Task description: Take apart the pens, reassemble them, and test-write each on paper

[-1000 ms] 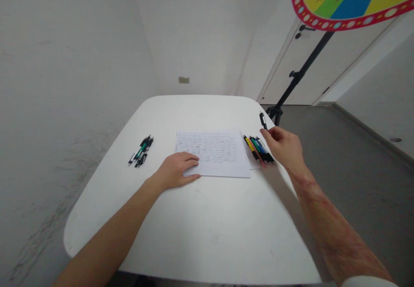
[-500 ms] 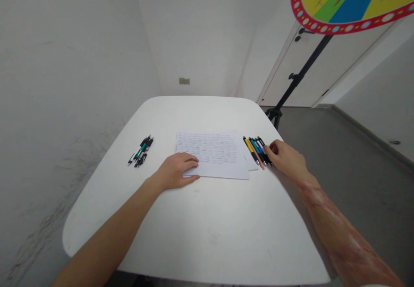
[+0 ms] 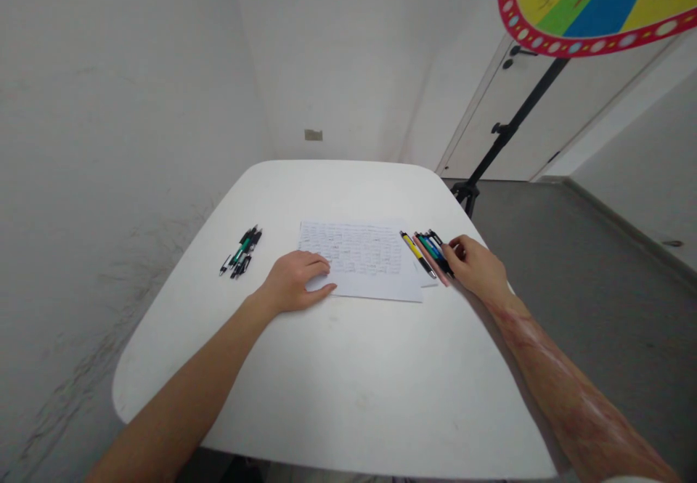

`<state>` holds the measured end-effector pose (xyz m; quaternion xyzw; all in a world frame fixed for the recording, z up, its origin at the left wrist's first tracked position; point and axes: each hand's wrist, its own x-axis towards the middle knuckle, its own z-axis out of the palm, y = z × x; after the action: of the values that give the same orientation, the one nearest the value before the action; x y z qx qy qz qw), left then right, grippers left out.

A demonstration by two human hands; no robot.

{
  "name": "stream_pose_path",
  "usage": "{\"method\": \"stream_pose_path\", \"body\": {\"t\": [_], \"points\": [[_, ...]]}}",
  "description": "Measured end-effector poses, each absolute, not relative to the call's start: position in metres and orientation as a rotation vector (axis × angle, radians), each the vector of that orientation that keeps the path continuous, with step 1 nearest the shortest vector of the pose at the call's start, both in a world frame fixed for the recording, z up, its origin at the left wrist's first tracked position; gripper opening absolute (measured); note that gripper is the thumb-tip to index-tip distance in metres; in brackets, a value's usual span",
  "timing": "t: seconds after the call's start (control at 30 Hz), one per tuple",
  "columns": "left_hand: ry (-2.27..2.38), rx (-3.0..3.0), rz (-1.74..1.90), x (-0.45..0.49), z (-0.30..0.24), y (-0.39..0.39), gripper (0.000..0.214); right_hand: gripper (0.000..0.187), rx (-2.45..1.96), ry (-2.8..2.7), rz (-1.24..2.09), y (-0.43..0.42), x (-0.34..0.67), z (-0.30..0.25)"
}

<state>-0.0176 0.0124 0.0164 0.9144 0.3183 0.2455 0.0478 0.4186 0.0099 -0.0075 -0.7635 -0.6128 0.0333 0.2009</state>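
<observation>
— What is nearest?
— The left hand (image 3: 297, 285), spread flat, palm down on the near-left corner of the written sheet (image 3: 370, 258); the sheet lies in the middle of the white table (image 3: 348, 396).
— And the other?
— The right hand (image 3: 478, 266) has its fingers curled onto the row of coloured pens (image 3: 435, 250) just right of the sheet; whether it grips one I cannot tell; a second ago it held a black pen up in the air.
— Anything shifted?
— The yellow pen (image 3: 417, 254) now lies slightly apart from the row, over the sheet's edge; the smaller pen bunch (image 3: 240, 252) to the left lies as before.
</observation>
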Motion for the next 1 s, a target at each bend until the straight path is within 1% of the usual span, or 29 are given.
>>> {"method": "stream_pose_path", "body": {"t": [0.07,0.13,0.23,0.33,0.47,0.63,1.0], "points": [[1.265,2.750,0.764,-0.023,0.022,0.016,0.030,0.039,-2.131,-1.678,0.106,0.011,0.420,-0.008],[1.675,2.625,0.751,-0.033,0.029,0.021,0.032,0.040,-2.124,-1.658,0.114,0.012,0.420,-0.009],[2.149,2.369,0.623,-0.058,0.042,0.030,0.026,0.039,-2.128,-1.636,0.116,0.012,0.421,-0.009],[2.432,2.184,0.422,-0.084,0.052,0.036,0.028,0.040,-2.141,-1.615,0.130,0.012,0.421,-0.008],[2.514,2.092,0.184,-0.102,0.056,0.038,0.031,0.043,-2.119,-1.584,0.146,0.013,0.421,-0.009],[2.504,2.001,-0.016,-0.103,0.056,0.040,0.032,0.043,-2.093,-1.560,0.155,0.013,0.423,-0.009],[2.488,1.959,-0.124,-0.097,0.057,0.040,0.036,0.043,-2.090,-1.554,0.154,0.013,0.423,-0.009]]}}
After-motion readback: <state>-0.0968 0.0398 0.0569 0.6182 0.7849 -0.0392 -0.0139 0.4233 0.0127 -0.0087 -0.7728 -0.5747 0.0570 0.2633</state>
